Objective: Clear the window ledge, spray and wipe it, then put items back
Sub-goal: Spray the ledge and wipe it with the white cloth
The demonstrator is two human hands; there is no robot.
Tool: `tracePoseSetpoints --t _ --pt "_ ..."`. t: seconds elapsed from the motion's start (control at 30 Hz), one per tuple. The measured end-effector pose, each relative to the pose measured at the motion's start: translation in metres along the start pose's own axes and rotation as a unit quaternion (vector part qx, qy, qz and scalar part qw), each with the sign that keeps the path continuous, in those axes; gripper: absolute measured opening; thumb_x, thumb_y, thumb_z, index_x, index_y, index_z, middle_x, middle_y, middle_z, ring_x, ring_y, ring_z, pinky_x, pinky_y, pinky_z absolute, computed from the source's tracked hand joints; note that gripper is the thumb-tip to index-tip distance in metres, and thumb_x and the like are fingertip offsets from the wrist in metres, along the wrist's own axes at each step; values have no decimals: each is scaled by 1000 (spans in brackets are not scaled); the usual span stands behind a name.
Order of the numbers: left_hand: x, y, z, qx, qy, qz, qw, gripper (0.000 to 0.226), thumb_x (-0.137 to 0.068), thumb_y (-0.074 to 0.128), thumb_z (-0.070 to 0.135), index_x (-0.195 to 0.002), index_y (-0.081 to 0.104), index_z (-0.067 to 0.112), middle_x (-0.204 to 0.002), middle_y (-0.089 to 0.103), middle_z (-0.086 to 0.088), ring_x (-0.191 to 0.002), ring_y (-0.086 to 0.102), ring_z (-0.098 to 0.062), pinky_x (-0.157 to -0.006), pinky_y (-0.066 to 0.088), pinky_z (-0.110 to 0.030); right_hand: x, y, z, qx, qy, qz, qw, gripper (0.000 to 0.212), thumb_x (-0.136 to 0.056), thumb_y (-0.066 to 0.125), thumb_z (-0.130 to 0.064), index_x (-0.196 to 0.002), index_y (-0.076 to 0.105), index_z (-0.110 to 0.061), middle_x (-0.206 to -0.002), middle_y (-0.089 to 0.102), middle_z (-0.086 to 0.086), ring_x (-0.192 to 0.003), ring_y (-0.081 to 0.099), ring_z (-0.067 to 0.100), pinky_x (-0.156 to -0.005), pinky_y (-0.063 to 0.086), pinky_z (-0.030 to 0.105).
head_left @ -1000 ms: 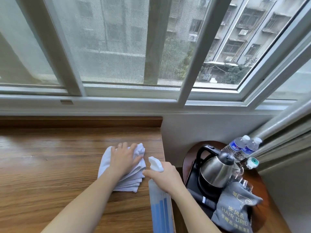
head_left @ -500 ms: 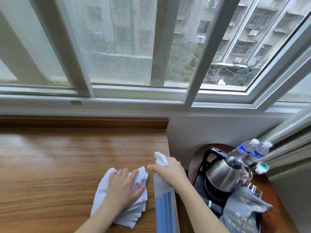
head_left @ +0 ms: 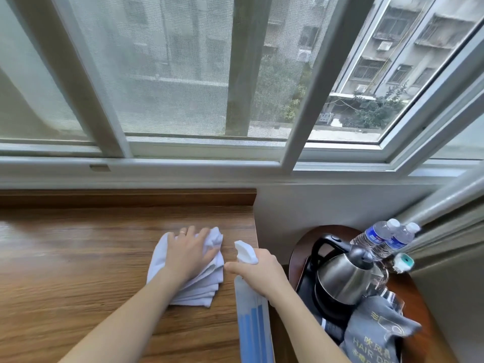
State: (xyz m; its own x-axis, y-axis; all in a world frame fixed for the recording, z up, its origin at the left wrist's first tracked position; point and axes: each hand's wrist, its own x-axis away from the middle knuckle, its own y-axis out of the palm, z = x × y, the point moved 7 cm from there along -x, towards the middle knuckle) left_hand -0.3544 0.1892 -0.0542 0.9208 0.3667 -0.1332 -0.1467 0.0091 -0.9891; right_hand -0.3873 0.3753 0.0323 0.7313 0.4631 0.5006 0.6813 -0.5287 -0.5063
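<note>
The wooden window ledge (head_left: 78,258) runs under the window and ends at its right edge near the wall. My left hand (head_left: 187,254) lies flat on a folded white cloth (head_left: 201,286) and presses it onto the wood near that right edge. Just to the right, my right hand (head_left: 259,273) grips the neck of a spray bottle (head_left: 252,326) with a white nozzle and a pale blue body; my forefinger lies along the trigger. The nozzle points up and to the left, toward the cloth.
To the right, lower than the ledge, a round wooden side table (head_left: 424,305) carries a black tray with a steel kettle (head_left: 345,279), a grey hair-dryer bag (head_left: 374,334), two water bottles (head_left: 385,237) and glasses. The window frame (head_left: 183,166) stands behind the ledge.
My left hand slid the cloth toward me along the ledge, then pushed it back away to about where it began. My right hand kept its grip on the spray bottle beside it.
</note>
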Motion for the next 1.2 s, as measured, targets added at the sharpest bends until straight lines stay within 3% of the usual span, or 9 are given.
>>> tracePoseSetpoints --t 0.2,0.37,0.5,0.63,0.97,1.07,1.2 --pt "-18 6 -8 -21 -31 -47 998 57 -78 38 68 -107 65 26 -85 64 -9 -75 63 -33 -68 42 -43 -5 -1 3 -9 5 5 1000 33 -71 70 -47 -67 48 -23 -63 47 -9 -58 40 8 -58 33 27" --pt "22 -3 10 17 -5 -11 1000 47 -76 50 60 -99 65 22 -78 59 -10 -71 58 -32 -66 41 -40 -6 -7 -1 0 4 14 1000 37 -73 71 -45 -67 43 -22 -64 43 -8 -58 37 10 -56 31 27" --pt "71 -2 26 28 34 11 999 46 -77 54 61 -104 61 24 -81 57 -8 -71 56 -31 -67 41 -42 -11 -8 -2 -6 5 19 1000 35 -72 71 -46 -72 54 -16 -67 45 -6 -61 39 12 -58 33 29" --pt "91 -3 35 40 62 29 997 44 -75 55 63 -99 57 26 -78 55 -6 -66 55 -30 -64 43 -41 -15 -7 -1 -5 5 11 1000 32 -73 72 -48 -71 52 -22 -67 46 -5 -61 40 11 -59 34 28" --pt "23 -1 19 33 52 39 997 47 -80 49 68 -96 64 26 -82 57 -4 -74 58 -30 -69 39 -41 -21 -5 -3 -8 -2 -6 1000 34 -72 70 -49 -65 53 -21 -61 48 -10 -58 40 7 -57 34 26" --pt "-11 5 10 21 30 8 999 49 -80 45 68 -98 63 26 -85 60 -6 -77 59 -31 -70 39 -42 -23 -6 -3 -5 2 0 1000 35 -72 70 -47 -71 56 -14 -64 50 -8 -60 43 8 -59 36 28" --pt "-54 9 -2 1 2 -23 1000 56 -81 37 70 -104 64 27 -88 62 -8 -83 59 -32 -69 41 -44 -22 -5 -6 -5 -12 -6 1000 30 -75 70 -45 -68 55 -21 -64 52 -8 -61 45 7 -60 36 27"
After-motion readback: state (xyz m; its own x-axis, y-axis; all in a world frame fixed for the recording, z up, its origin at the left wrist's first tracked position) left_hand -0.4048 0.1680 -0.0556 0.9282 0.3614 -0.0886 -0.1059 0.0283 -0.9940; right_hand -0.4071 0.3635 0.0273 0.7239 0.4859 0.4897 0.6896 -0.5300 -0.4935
